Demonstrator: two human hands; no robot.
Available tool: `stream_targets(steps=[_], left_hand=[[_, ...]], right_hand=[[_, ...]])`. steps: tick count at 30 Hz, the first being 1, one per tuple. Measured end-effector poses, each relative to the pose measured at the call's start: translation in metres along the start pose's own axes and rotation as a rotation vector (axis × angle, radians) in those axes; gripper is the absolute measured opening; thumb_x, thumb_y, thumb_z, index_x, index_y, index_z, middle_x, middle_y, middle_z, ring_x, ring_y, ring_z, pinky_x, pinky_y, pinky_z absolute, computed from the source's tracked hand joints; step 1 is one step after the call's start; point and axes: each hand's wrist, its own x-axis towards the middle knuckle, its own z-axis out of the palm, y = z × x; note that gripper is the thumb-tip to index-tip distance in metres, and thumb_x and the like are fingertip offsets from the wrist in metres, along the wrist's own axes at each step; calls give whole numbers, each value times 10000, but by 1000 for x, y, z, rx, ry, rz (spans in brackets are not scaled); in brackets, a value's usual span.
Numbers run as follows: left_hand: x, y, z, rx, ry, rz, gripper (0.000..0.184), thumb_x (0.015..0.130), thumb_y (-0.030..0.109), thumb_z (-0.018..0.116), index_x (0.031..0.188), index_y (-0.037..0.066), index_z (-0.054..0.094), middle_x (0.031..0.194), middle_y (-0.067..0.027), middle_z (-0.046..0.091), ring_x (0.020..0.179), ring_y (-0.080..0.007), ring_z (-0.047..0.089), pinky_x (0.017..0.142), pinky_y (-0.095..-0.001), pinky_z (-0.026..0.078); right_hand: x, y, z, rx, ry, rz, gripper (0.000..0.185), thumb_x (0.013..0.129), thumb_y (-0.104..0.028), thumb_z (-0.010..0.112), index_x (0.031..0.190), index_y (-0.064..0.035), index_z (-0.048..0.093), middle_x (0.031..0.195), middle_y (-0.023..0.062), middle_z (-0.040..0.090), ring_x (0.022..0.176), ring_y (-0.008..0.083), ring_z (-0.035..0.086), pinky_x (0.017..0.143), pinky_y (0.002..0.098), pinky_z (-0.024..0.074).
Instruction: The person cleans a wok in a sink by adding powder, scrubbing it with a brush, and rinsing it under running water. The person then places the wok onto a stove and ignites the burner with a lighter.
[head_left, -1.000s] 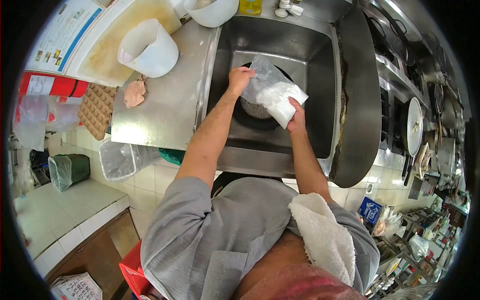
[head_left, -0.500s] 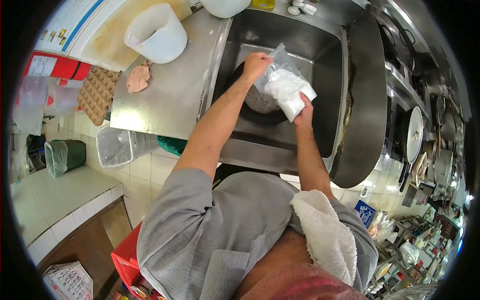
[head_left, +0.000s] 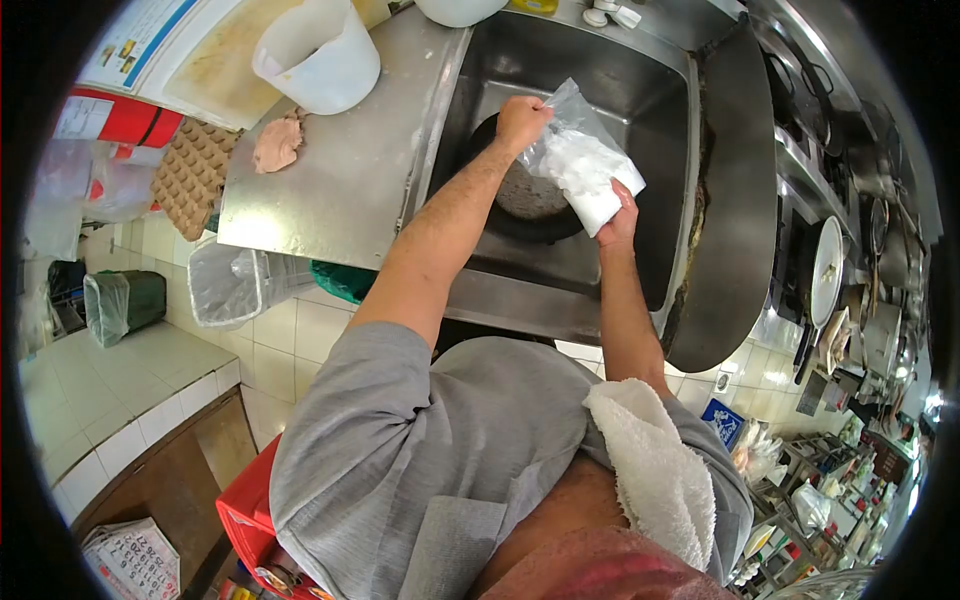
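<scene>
A clear plastic bag of white powder [head_left: 585,175] is held tilted over the sink [head_left: 655,135]. My left hand [head_left: 522,124] pinches the upper left edge of the bag, near its loose, unfilled part. Around the lower right end, where the powder is packed, my right hand [head_left: 621,217] is closed. Below the bag in the sink sits a dark round pan [head_left: 530,225] with greyish liquid or residue inside; the bag and my left arm hide part of it.
On the metal counter [head_left: 345,185] left of the sink are a white plastic tub [head_left: 325,70] and a crumpled pinkish cloth-like piece [head_left: 278,143]. An egg tray [head_left: 192,178] juts past the counter's corner. A lined bin [head_left: 225,285] stands below. Pans [head_left: 826,270] are at right.
Both hands and the bag appear slightly further right than a second ago, while the whole view has also shifted. The bag stays in both hands.
</scene>
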Motion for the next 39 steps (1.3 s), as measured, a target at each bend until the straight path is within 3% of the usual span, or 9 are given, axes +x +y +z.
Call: stream_targets(steps=[9,17,21,23,26,31,32,36,39], left_hand=[[-17,37,4,32,-44,281,153,717,187,598,701,39,636,691,-146,620,661,-301,602,616,-374,464],[-9,116,-81,477,72,649,150,758,154,553,686,27,587,685,-170,570,683,-358,556,610,-444,426],[8,163,-163,526,182,631,194,773,190,546,707,12,588,731,-181,583,712,-362,560,647,-438,434],[19,178,-196,571,374,625,196,784,187,544,725,10,602,711,-187,578,710,-364,561,656,-437,434],[46,172,-231,686,527,464,166,791,166,542,823,25,622,760,-180,593,753,-352,569,683,-419,438],[33,136,-229,825,749,493,406,753,157,609,1139,76,512,1121,-142,497,1017,-317,474,788,-420,403],[16,136,-222,860,758,576,445,745,167,624,1162,78,497,1138,-138,482,1026,-318,459,809,-417,395],[-47,79,-179,447,407,627,462,753,88,605,1191,68,460,1055,-141,504,949,-309,484,787,-404,402],[-106,49,-155,226,174,372,461,742,43,618,1177,50,466,1008,-139,527,850,-281,528,733,-358,442]], right_hand=[[14,19,-12,49,115,75,464,853,-231,479,1237,18,406,1225,165,485,1111,331,479,964,470,365],[45,80,77,136,-92,211,473,887,-307,463,1272,-45,382,1255,94,475,1163,275,441,996,431,318],[101,83,156,-342,-236,332,482,876,-394,484,1197,-37,451,1049,80,581,836,207,597,730,349,485],[135,75,206,-758,-158,-230,400,839,-285,580,1110,-3,495,787,30,550,586,101,514,495,223,429],[201,51,278,-826,-209,-594,501,774,-154,635,1184,62,444,788,60,586,627,106,530,564,233,447],[294,57,347,-1056,-171,-303,549,647,-107,729,1094,94,482,908,143,604,784,199,589,670,307,476],[292,59,359,-1120,-132,-255,408,634,-77,739,962,76,550,840,132,611,683,226,590,567,330,485],[391,102,336,-1035,108,-237,299,619,-89,748,838,46,596,797,127,624,670,234,602,570,340,489],[354,89,348,-1314,34,-509,317,596,-154,753,826,17,615,798,105,637,720,215,612,629,341,490]])
